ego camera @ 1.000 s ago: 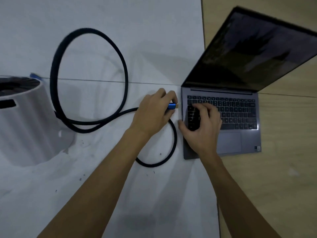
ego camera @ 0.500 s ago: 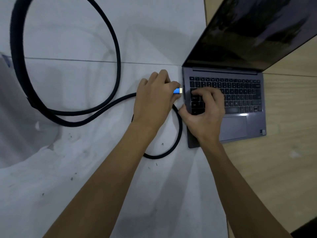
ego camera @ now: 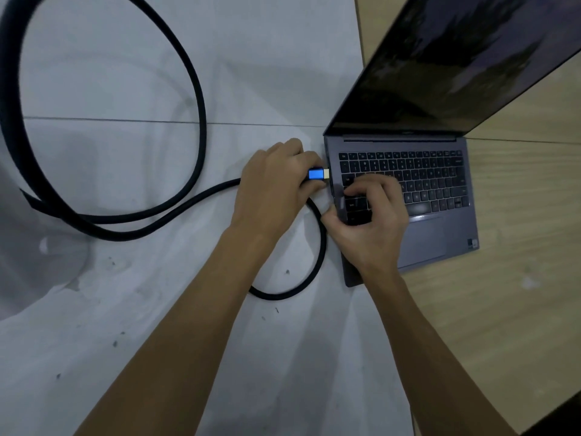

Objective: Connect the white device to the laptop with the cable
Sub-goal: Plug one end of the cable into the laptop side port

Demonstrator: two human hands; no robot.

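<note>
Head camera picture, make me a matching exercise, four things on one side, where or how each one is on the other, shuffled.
Things:
1. blue plug
2. right hand
3. black cable
4. laptop lid

States:
A. looped on the white surface
B. open, screen dark
C. pinched in the left hand, tip at the laptop's left edge
D. resting on the keyboard's left side

Pairs: 1-C, 2-D, 3-A, 4-B

Two bare forearms reach in from the bottom edge, uncovered all the way up to it (no sleeve hem shows anywhere along them). The bare left hand [ego camera: 273, 187] and bare right hand [ego camera: 371, 221] carry nothing on fingers or wrists; short nails.
</note>
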